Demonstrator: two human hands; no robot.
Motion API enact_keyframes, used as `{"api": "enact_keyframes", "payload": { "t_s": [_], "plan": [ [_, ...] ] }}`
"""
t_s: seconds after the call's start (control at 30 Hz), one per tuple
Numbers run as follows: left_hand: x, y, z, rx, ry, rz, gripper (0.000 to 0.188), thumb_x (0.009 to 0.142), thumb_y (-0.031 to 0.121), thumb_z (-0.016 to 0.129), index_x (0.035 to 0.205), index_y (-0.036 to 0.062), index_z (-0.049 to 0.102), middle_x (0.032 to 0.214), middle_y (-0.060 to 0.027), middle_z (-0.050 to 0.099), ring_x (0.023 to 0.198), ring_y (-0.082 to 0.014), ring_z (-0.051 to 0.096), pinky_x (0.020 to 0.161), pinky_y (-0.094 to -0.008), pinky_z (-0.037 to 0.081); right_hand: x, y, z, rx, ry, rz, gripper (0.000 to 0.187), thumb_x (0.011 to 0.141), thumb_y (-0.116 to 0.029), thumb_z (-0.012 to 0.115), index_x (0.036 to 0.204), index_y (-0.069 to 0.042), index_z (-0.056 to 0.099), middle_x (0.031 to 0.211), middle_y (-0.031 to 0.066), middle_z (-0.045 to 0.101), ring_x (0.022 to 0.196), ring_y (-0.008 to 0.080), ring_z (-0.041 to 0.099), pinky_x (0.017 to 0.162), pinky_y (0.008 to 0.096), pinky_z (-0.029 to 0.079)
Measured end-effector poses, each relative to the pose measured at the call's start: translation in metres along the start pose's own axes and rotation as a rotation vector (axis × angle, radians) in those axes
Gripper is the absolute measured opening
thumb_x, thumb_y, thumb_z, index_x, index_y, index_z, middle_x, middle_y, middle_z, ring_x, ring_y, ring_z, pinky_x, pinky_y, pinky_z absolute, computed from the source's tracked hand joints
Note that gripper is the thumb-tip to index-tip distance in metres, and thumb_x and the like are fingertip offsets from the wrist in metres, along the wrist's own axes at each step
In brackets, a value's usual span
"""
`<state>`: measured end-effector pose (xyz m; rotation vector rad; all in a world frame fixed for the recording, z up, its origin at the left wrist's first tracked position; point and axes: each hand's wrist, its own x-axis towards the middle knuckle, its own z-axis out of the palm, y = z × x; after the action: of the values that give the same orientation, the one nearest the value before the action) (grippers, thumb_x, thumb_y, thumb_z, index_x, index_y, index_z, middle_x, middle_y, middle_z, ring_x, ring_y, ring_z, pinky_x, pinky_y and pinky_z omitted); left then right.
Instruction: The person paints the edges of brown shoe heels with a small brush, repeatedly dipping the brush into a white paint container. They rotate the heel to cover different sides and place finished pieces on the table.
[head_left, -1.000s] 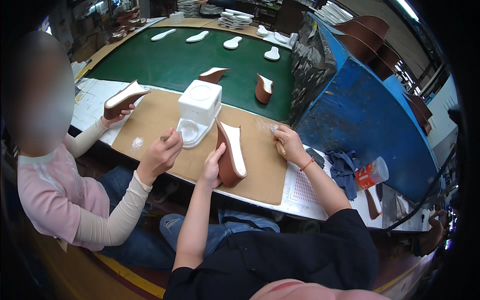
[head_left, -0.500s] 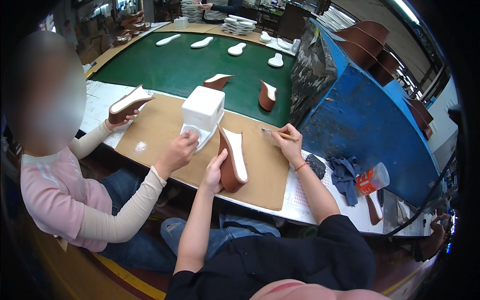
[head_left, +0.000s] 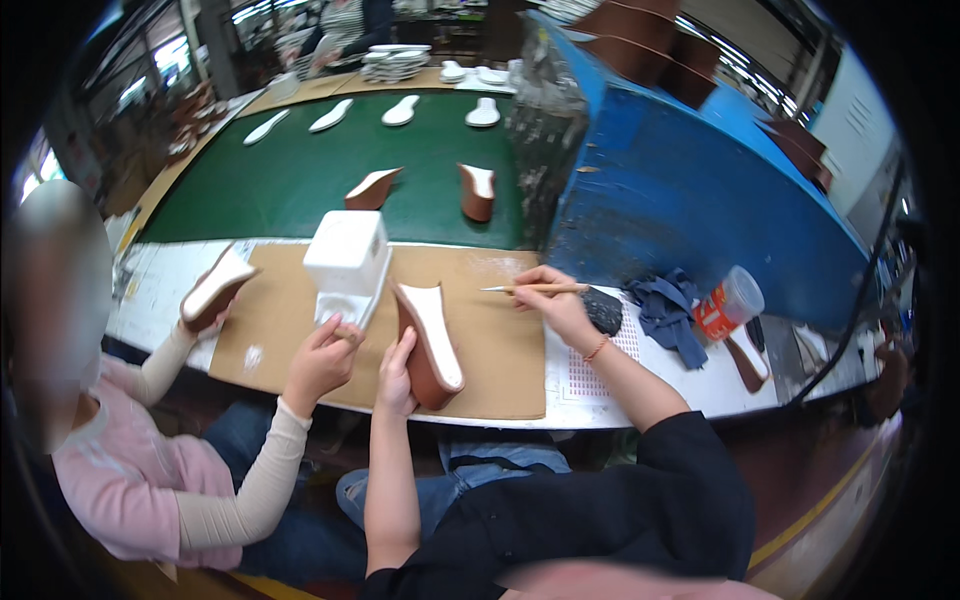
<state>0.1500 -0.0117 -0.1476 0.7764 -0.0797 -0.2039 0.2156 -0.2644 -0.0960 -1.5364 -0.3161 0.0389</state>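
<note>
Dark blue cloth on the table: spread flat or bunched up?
Bunched up: the dark blue cloth lies in rumpled folds beside the clear jar.

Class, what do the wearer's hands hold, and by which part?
Left hand: wedge sole, by its brown side. Right hand: thin tool, by its wooden handle.

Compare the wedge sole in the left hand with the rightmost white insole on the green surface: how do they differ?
Colour: the wedge sole has brown sides around a white top; the insole looks white all over.
Thickness: the wedge sole is thick-sided; the insole is thin.
Pose: the wedge sole is held tilted in the left hand; the insole lies flat on the green surface.
Both show a white upper face.
</note>
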Motion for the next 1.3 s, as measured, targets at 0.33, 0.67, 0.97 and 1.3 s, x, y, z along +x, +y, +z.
{"api": "enact_keyframes", "payload": {
  "t_s": [0.33, 0.67, 0.97, 1.3],
  "plan": [
    [-0.002, -0.002, 0.007, 0.175, -0.026, 0.022, 0.055, 0.093, 0.040, 0.036, 0.128, -0.0022, 0.037, 0.118, -0.0176, 0.052, 0.097, -0.0288, 0.058, 0.080, -0.0388, 0.050, -0.023, 0.037, 0.022, -0.582, -0.079, -0.508, 0.017, 0.079, -0.011, 0.059, 0.094, -0.003, 0.059, 0.089, 0.0134, 0.061, 0.085, 0.0313, 0.058, 0.076, 0.0362, 0.047],
    [-0.005, 0.000, 0.011, 0.330, 0.169, 0.125, 0.033, 0.094, 0.022, 0.045, 0.119, -0.0004, 0.044, 0.107, -0.0093, 0.056, 0.093, -0.0159, 0.057, 0.080, -0.0284, 0.047, -0.027, 0.031, 0.022, -0.777, -0.171, -0.459, 0.033, 0.077, -0.021, 0.064, 0.103, -0.002, 0.052, 0.115, 0.0187, 0.052, 0.111, 0.0337, 0.047, 0.097, 0.0443, 0.034],
    [0.003, -0.009, 0.016, 0.482, 0.205, 0.288, 0.035, 0.091, 0.006, 0.044, 0.124, -0.0055, 0.041, 0.123, -0.0144, 0.048, 0.112, -0.0208, 0.049, 0.095, -0.0326, 0.039, -0.028, 0.035, 0.025, -0.723, -0.065, -0.479, 0.035, 0.076, -0.015, 0.063, 0.106, -0.002, 0.049, 0.105, 0.0180, 0.055, 0.096, 0.0360, 0.052, 0.090, 0.0431, 0.039],
    [-0.005, 0.009, 0.095, 0.672, 0.304, 0.707, 0.018, 0.092, 0.008, 0.045, 0.104, -0.0040, 0.052, 0.096, -0.0117, 0.055, 0.093, -0.0177, 0.053, 0.085, -0.0300, 0.043, -0.029, 0.030, 0.024, -0.647, -0.005, -0.437, 0.037, 0.075, -0.009, 0.061, 0.108, -0.004, 0.046, 0.097, 0.0193, 0.055, 0.090, 0.0376, 0.054, 0.081, 0.0427, 0.042]
  ]
}}
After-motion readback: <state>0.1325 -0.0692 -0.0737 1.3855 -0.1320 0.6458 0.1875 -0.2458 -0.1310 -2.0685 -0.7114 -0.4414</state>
